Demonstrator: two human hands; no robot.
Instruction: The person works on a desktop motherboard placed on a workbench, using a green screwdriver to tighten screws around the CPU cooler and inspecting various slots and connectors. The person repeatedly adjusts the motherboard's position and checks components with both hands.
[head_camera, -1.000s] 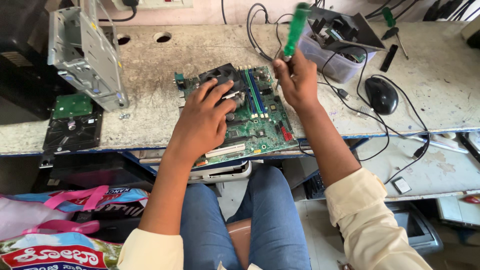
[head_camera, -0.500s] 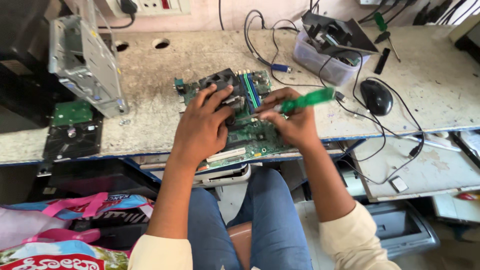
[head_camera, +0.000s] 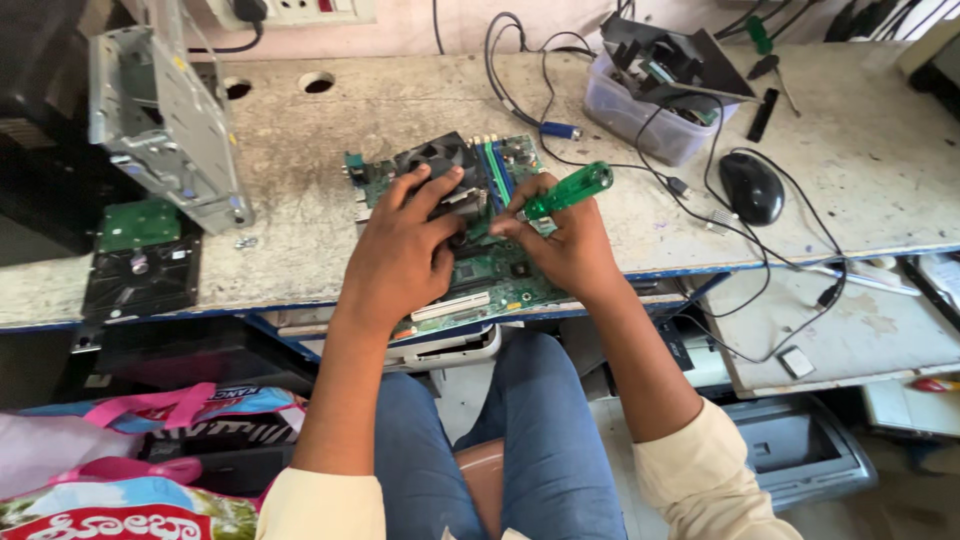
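Screwdriver (head_camera: 565, 190) lowered onto motherboard (head_camera: 470, 255); right hand (head_camera: 560, 240) fingers clamp handle, left hand (head_camera: 400, 255) spread, board overhanging bench edge.

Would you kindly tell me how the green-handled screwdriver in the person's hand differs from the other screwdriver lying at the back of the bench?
The green-handled screwdriver is gripped in the right hand, while the second screwdriver lies loose on the bench. The held one tilts down with its tip towards the motherboard; the second rests flat beside the plastic tub. The held handle looks bright and translucent; the other's looks darker. Both have green handles.
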